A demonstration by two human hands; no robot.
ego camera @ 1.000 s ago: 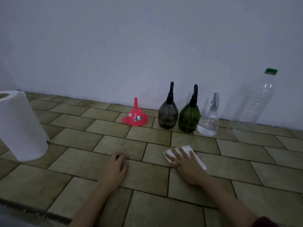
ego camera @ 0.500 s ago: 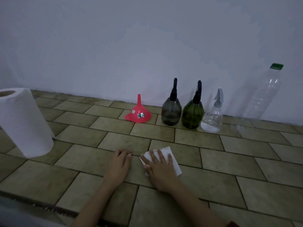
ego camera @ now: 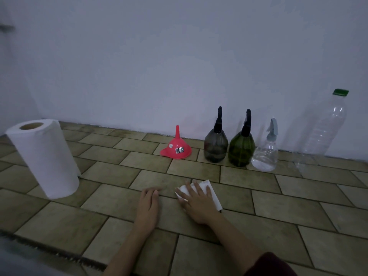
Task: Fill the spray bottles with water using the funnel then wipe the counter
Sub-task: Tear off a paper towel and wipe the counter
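Head view — right hand (ego camera: 199, 206) flat on paper towel (ego camera: 214, 196), left hand (ego camera: 148, 206) flat beside — bare tiled counter (ego camera: 298, 206) rightward.

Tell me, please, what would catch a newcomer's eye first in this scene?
Probably the red funnel, upside down by the wall, left of three spray bottles. Next, the right hand pressing a folded paper towel flat on the tiled counter, beside the left hand.

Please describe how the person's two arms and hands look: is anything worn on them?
Both hands, left hand and right hand, are bare: no gloves, rings or watch visible. The left forearm is uncovered as far as the frame shows. The right arm has a dark maroon sleeve near the elbow.
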